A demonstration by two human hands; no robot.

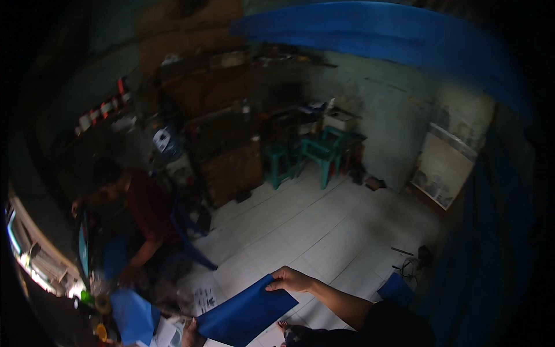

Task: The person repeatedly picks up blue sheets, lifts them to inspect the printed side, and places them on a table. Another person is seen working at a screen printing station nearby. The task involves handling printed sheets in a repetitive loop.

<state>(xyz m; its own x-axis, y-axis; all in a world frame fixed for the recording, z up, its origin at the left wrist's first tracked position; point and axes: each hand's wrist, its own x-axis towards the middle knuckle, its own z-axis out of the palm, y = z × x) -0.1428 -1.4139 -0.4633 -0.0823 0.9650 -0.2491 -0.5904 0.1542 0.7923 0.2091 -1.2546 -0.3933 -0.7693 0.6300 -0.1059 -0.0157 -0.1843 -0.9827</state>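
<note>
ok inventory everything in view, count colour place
held sheet: 1, blue, bottom centre
second sheet: 1, lighter blue, bottom left
armchair: 1, green, back wall
stool: 1, green, left of armchair
cabinet: 1, brown, left of stool
board: 1, pale, right side
sheeting: 1, blue, along top
co-worker: 1, dark red top, left
chair: 1, dark blue, centre left
floor: 1, white, centre
rest: uncounted, too dark
right hand: 1, bare, sheet's top corner
left hand: 1, bare, sheet's left end

i see the left hand (189,333) cut off by the lower edge and a co-worker's lower hand (127,276) blurred.
</note>
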